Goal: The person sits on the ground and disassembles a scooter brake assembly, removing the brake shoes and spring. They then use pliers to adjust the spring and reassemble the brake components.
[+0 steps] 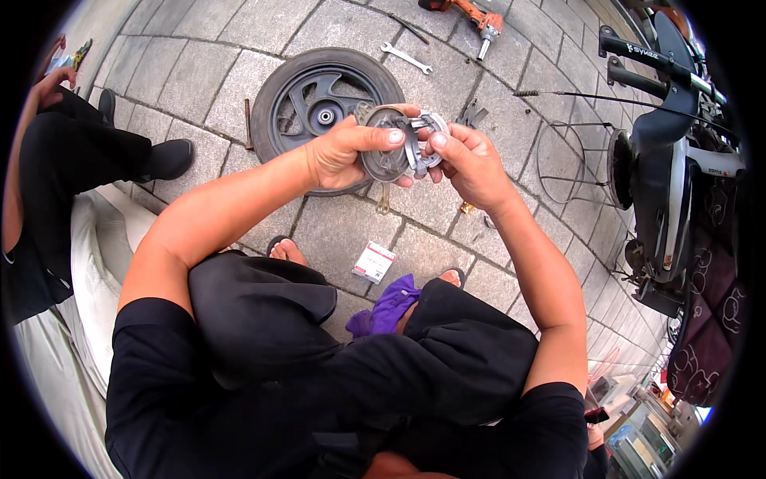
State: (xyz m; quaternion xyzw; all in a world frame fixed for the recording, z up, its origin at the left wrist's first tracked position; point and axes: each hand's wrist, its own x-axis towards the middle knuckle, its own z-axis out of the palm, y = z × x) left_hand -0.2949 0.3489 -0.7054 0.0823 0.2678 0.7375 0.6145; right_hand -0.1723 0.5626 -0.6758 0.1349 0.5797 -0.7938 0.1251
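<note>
My left hand (343,150) grips a round grey metal drum-brake plate (383,166), thumb pressed on its face. Around the curved silver brake shoes (432,124), at the plate's right side, the fingers of my right hand (476,166) are closed. Both parts touch, held over the right edge of a scooter wheel (275,88) that lies flat on the paving. A small metal arm (383,201) hangs below the plate. My fingers hide part of where the shoes and plate meet.
Beyond the wheel lie an open-ended wrench (407,58) and an orange impact wrench (483,24). A small white-and-red box (373,263) and purple cloth (387,310) are near my feet. At right stands a partly dismantled scooter (670,184) beside a wire basket (568,164). Another person's shoe (166,161) is at left.
</note>
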